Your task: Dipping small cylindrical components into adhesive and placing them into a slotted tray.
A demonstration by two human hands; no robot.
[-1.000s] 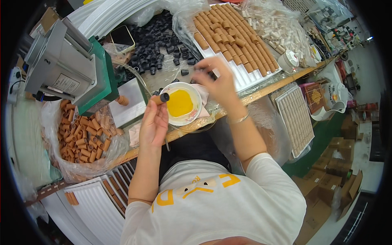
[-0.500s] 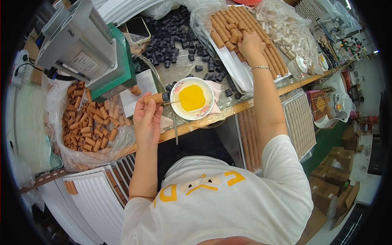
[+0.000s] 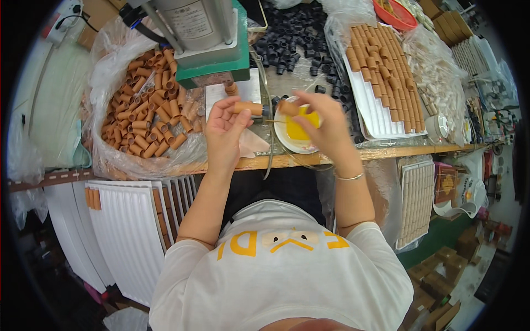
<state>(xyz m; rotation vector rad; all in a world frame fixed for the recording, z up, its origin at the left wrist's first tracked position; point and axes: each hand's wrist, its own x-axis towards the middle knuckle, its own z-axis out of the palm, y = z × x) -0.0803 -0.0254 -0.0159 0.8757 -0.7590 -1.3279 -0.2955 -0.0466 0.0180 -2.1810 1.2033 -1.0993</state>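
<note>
My left hand point(image 3: 223, 128) pinches a brown tube point(image 3: 248, 108), which lies level with a black fitting point(image 3: 265, 110) at its right end. A thin stick point(image 3: 274, 121) shows just below that end, toward the bowl. My right hand point(image 3: 329, 126), slightly blurred, grips a short brown cap-like piece point(image 3: 287, 107) between thumb and fingers. This piece faces the black fitting with a small gap between them. Under my right hand stands a white bowl point(image 3: 282, 139) of yellow liquid point(image 3: 298, 130), partly covered by the hand.
A green-based press point(image 3: 221, 74) stands behind my left hand. Brown tubes fill a plastic-lined container point(image 3: 99, 157) at left. Black fittings point(image 3: 290, 52) lie scattered behind the bowl. A white tray point(image 3: 371, 113) of brown pieces is at right, beside bagged pale pieces point(image 3: 433, 71).
My right hand has come from the tray to the bowl, bringing a short brown piece close to the tube in my left hand. The whole view has shifted toward the left.
</note>
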